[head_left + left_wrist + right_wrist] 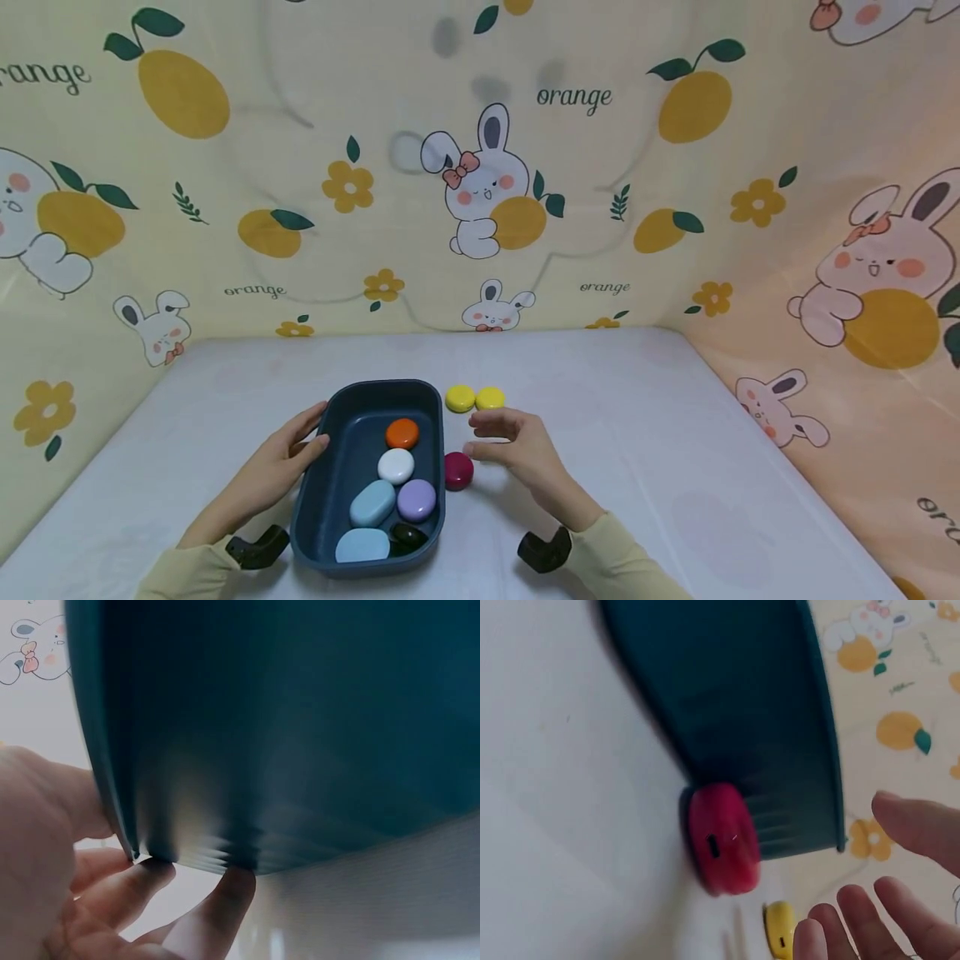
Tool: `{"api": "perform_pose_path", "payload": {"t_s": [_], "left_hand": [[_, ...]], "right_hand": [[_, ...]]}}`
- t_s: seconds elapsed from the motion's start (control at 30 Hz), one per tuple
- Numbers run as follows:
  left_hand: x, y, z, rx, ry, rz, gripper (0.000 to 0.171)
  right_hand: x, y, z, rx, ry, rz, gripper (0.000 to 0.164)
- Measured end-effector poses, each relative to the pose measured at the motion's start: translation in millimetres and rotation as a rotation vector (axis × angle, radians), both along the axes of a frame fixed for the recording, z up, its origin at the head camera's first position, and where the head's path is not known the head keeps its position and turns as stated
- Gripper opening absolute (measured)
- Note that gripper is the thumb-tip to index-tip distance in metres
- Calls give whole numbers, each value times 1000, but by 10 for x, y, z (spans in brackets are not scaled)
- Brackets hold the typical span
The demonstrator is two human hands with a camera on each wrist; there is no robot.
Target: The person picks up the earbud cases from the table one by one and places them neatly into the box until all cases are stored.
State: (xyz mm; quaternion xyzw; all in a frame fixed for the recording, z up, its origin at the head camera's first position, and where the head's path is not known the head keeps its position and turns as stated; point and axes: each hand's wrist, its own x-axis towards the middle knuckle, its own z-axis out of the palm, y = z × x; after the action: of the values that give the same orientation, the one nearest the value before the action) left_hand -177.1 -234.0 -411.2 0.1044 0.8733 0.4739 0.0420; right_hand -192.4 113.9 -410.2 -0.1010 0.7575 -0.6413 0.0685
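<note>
Six glossy pieces (396,466) sit in a dark blue tray (341,454), lower centre of the head view; one crimson piece (459,472) lies just beside its right wall, and two yellow pieces (460,398) lie near its upper right corner. Left hand (276,461) grips the tray's left rim, thumb at the edge, fingers against the outer wall. Right hand (525,452) is empty, fingers loosely spread, near the crimson piece. Tray looks stiff, probably light plastic; best held at the rim, kept level so contents don't slide. Pieces look hard, smooth, likely slippery; pinch across the rounded sides. Surface: pale, flat table (645,467), lower half. Room: cream sheet (592,158) with rabbits and oranges, upper frame and both sides, faintly creased.
</note>
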Motion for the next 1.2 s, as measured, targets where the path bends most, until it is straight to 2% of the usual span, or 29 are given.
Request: {"api": "perform_pose_path", "payload": {"t_s": [0.17,0.43,0.87,1.2], "left_hand": [[-5,1,-16,3,-13,-1,65],[-28,3,-38,7,-11,-5,65],[-20,19,-19,5,-19,2,66],[13,16,3,-6,13,1,65]], "right_hand": [[-34,4,-74,9,-76,77,48],[-72,-22,-157,133,-103,135,49],[-86,-71,-220,208,-81,158,51],[-135,-59,-245,227,-93,148,50]]}}
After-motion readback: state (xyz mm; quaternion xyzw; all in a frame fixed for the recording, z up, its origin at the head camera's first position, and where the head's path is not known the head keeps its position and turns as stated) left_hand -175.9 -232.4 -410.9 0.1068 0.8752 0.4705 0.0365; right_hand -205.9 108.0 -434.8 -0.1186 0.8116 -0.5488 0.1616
